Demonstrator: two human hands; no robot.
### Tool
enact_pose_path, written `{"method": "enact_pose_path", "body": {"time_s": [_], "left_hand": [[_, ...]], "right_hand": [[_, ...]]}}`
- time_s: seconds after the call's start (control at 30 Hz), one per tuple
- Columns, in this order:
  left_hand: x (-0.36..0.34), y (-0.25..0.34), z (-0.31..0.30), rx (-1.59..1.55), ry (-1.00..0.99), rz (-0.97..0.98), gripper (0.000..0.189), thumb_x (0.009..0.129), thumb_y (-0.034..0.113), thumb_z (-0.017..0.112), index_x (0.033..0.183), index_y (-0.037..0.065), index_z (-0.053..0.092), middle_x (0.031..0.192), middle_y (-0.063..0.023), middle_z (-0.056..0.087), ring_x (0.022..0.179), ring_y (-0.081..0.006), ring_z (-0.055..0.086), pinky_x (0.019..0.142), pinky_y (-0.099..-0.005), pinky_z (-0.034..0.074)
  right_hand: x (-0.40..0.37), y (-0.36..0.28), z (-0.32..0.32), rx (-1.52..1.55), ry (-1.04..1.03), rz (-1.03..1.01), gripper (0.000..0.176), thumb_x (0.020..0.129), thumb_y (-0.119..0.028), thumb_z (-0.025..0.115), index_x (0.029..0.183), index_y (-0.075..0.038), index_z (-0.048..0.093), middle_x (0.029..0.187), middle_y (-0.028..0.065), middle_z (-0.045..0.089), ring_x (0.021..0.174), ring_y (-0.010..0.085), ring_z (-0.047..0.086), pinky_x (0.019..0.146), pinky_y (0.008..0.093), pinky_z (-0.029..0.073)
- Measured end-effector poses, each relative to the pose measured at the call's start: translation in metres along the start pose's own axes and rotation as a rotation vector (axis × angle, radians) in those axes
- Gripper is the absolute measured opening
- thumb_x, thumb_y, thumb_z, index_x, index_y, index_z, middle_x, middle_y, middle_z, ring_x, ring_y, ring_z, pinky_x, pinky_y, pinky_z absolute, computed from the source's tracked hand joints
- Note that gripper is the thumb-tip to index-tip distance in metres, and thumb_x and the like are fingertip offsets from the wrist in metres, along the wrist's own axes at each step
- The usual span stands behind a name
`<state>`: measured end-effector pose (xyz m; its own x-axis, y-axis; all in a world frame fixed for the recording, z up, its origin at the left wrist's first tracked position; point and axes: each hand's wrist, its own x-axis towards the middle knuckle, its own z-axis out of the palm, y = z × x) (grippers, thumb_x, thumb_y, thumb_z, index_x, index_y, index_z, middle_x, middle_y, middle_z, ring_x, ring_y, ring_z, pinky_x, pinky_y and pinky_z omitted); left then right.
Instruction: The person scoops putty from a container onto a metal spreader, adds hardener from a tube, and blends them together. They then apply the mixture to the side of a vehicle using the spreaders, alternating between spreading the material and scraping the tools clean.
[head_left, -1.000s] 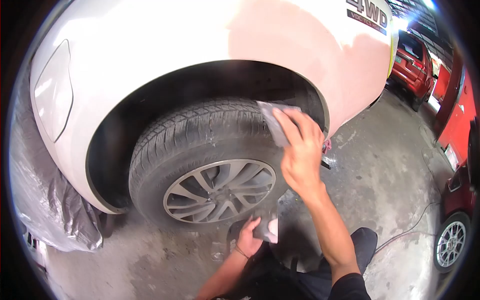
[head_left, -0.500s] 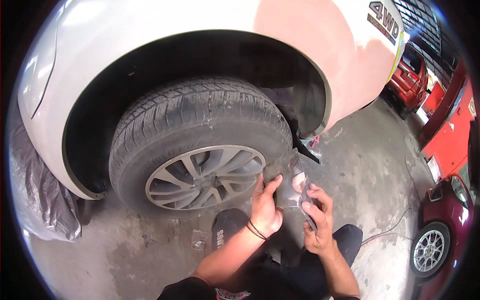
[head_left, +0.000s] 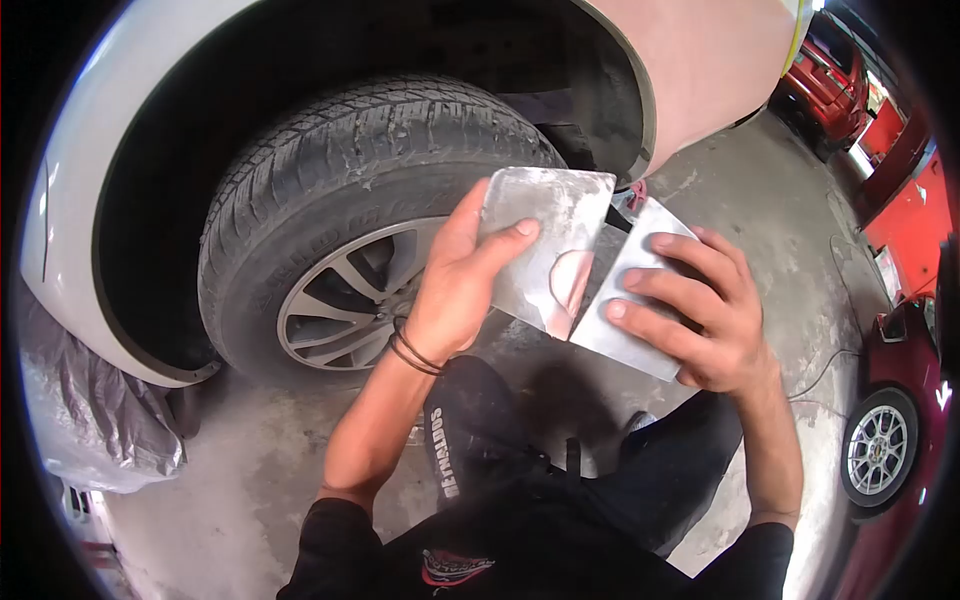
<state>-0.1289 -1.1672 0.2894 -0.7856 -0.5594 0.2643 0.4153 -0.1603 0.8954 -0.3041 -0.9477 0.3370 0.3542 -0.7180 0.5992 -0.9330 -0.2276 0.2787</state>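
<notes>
Paste [head_left: 569, 284], pink and half-round, sits on a flat, shiny grey plate [head_left: 530, 265] pinched in the left hand [head_left: 450, 290]. Right beside it, the right hand [head_left: 725, 330] grips a flat silver plate [head_left: 632, 352]. Lining up their edges looks to need steady hands. Farther left is a black rubber tyre [head_left: 330, 175].

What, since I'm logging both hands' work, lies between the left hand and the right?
A flat plate bearing a pinkish patch, then a flat blade; head view.

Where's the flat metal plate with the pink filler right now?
Head view, centre: the flat grey plate with pink filler is in the left hand, beside the right hand's plate.
</notes>
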Motion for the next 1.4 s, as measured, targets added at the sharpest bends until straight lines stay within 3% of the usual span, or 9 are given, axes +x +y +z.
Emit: {"method": "enact_pose_path", "body": {"time_s": [0.13,0.3,0.37,0.47,0.6,0.7,0.73,0.93,1.4], "left_hand": [[-0.007,0.017,0.005,0.348,0.012,0.164,0.034,0.107,0.011,0.067,0.139,0.000,0.062,0.130,-0.0082,0.069,0.120,-0.0159,0.062,0.109,-0.0330,0.049],[-0.038,0.049,0.006,-0.022,0.478,0.512,0.045,0.108,0.011,0.064,0.152,0.003,0.055,0.136,-0.0079,0.069,0.122,-0.0197,0.068,0.108,-0.0358,0.054],[-0.058,0.027,-0.012,-0.015,0.520,0.425,0.048,0.106,0.012,0.066,0.152,0.004,0.054,0.136,-0.0096,0.070,0.124,-0.0192,0.068,0.109,-0.0384,0.054],[-0.094,-0.048,-0.029,-0.225,0.497,-0.122,0.054,0.098,0.014,0.077,0.149,0.009,0.059,0.134,-0.0061,0.070,0.126,-0.0233,0.068,0.109,-0.0418,0.056],[-0.177,-0.205,-0.094,-0.469,0.385,-0.653,0.045,0.103,0.016,0.072,0.147,0.008,0.064,0.139,-0.0097,0.071,0.128,-0.0286,0.070,0.113,-0.0471,0.055],[-0.203,-0.263,-0.125,-0.674,0.298,-0.877,0.042,0.106,0.014,0.070,0.147,0.008,0.063,0.142,-0.0109,0.071,0.128,-0.0289,0.070,0.113,-0.0472,0.055],[-0.190,-0.235,-0.098,-0.478,0.380,-0.936,0.045,0.105,0.013,0.072,0.149,0.010,0.061,0.141,-0.0109,0.071,0.126,-0.0285,0.071,0.111,-0.0457,0.056],[-0.185,-0.253,-0.105,-0.421,0.228,-0.923,0.048,0.106,0.017,0.071,0.152,0.011,0.058,0.140,-0.0090,0.072,0.127,-0.0260,0.070,0.108,-0.0456,0.057],[-0.185,-0.265,-0.106,-0.485,0.281,-0.886,0.048,0.106,0.019,0.070,0.152,0.012,0.058,0.141,-0.0086,0.071,0.128,-0.0279,0.070,0.108,-0.0507,0.057]], "right_hand": [[0.012,0.000,0.021,0.052,-0.039,-0.094,0.044,0.081,-0.024,0.068,0.123,-0.023,0.081,0.128,-0.0009,0.074,0.131,0.0290,0.065,0.108,0.0525,0.052],[-0.005,0.037,0.048,0.060,0.069,0.222,0.056,0.074,-0.005,0.074,0.128,-0.021,0.078,0.129,0.0036,0.072,0.129,0.0296,0.065,0.109,0.0504,0.053],[0.001,0.063,0.048,0.313,0.489,0.558,0.043,0.090,-0.002,0.072,0.132,-0.012,0.076,0.128,0.0074,0.075,0.121,0.0241,0.070,0.100,0.0442,0.056],[0.028,0.101,0.017,0.872,0.827,1.006,0.029,0.110,-0.016,0.063,0.134,-0.005,0.075,0.131,0.0070,0.076,0.118,0.0166,0.069,0.094,0.0347,0.056],[0.076,0.154,0.004,0.899,0.945,0.786,0.035,0.108,-0.014,0.061,0.141,-0.009,0.072,0.135,0.0064,0.075,0.123,0.0214,0.068,0.102,0.0405,0.054],[0.110,0.189,0.007,0.323,0.862,0.469,0.039,0.107,-0.010,0.057,0.143,-0.012,0.070,0.136,0.0112,0.074,0.124,0.0316,0.068,0.106,0.0464,0.053],[0.119,0.188,0.006,0.254,0.859,0.473,0.040,0.105,-0.007,0.057,0.143,-0.012,0.070,0.135,0.0130,0.073,0.124,0.0343,0.067,0.107,0.0476,0.052],[0.149,0.167,0.037,-0.041,0.872,0.496,0.053,0.094,0.002,0.055,0.140,-0.018,0.072,0.132,0.0130,0.073,0.122,0.0410,0.066,0.110,0.0517,0.051],[0.143,0.189,0.009,0.127,0.715,0.564,0.047,0.102,-0.002,0.053,0.143,-0.019,0.071,0.144,0.0134,0.067,0.129,0.0409,0.062,0.113,0.0507,0.051]]}}
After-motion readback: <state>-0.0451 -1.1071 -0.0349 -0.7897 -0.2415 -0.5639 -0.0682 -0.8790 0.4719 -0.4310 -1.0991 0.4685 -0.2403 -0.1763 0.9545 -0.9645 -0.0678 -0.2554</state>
